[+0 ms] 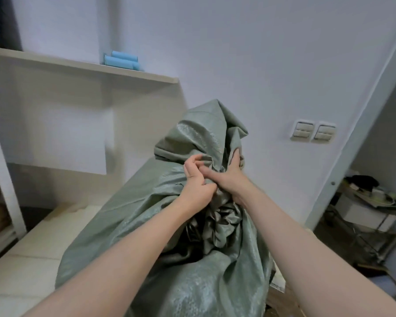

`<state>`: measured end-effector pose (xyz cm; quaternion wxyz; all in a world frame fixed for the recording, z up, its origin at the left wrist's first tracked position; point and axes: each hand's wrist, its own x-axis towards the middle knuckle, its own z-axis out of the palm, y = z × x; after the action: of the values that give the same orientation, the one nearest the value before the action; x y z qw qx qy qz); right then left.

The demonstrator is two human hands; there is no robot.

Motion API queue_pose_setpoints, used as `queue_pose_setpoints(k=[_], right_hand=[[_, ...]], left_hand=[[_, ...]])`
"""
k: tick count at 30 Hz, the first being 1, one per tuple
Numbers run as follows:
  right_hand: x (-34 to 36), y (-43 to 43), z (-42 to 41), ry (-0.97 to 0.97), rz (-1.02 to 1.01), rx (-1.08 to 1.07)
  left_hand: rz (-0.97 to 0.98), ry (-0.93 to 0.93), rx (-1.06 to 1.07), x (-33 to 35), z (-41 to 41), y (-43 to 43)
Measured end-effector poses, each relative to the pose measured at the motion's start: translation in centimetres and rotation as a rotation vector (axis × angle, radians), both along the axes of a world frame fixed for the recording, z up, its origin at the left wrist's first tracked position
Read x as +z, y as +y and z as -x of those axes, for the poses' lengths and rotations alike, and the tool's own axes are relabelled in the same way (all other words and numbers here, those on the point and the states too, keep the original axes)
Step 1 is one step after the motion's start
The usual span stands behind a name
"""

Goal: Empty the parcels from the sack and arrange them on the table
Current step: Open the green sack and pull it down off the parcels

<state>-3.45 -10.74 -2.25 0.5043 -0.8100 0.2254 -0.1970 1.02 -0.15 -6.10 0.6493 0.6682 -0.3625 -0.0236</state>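
Observation:
A large grey-green woven sack lies bulging on the pale table, its gathered top standing up in the middle of the view. My left hand grips the bunched fabric at the neck with curled fingers. My right hand grips the same bunch just to the right, fingers reaching up into the folds. Both forearms stretch in from the bottom edge. No parcels show; the sack hides whatever is inside.
A pale shelf runs along the wall at the left, with blue rolls on it. Wall switches sit at the right. Beyond a door frame at the right stands a cluttered metal cart.

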Motion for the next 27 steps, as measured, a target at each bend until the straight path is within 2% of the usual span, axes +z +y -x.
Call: queue_pose_setpoints(k=[3,5,7,9,11,14,16,20,23,25,27], right_hand=[[-1.2,-0.7,-0.7,0.001,0.152,-0.044],[-1.6,-1.4,-0.9,0.025,0.253,-0.093],[-2.0,-1.9,-0.6,0.040,0.361,-0.115],[-2.5,-2.0,-0.4,0.023,0.460,-0.094],[-3.0,-2.2,-0.2,0.007,0.525,-0.044],[-3.7,-2.6,0.0,0.046,0.583,0.012],[-3.9,-3.1,0.3,0.048,0.552,-0.003],[-3.8,-4.3,0.6,0.018,0.448,-0.118],[-3.9,-4.5,0.4,-0.020,0.309,-0.236],[-4.2,-4.3,0.1,-0.034,0.216,-0.307],[-4.3,-3.8,-0.1,-0.057,0.170,-0.348]], left_hand=[[-0.056,0.064,-0.032,0.2,-1.0,-0.2],[-0.166,0.014,-0.011,1.4,-1.9,-0.2],[-0.321,-0.200,0.263,3.6,-2.8,-0.4],[-0.372,-0.388,0.530,5.7,-3.8,-1.0],[-0.476,-0.386,0.582,7.3,-5.6,-2.1],[-0.658,-0.133,0.508,8.3,-8.1,-3.3],[-0.719,-0.033,0.420,7.6,-8.6,-3.5],[-0.607,-0.259,0.387,4.6,-8.5,-2.6],[-0.522,-0.400,0.235,3.6,-7.3,-0.5],[-0.600,-0.438,0.033,3.4,-5.7,1.0],[-0.769,-0.384,-0.120,3.0,-3.8,2.5]])
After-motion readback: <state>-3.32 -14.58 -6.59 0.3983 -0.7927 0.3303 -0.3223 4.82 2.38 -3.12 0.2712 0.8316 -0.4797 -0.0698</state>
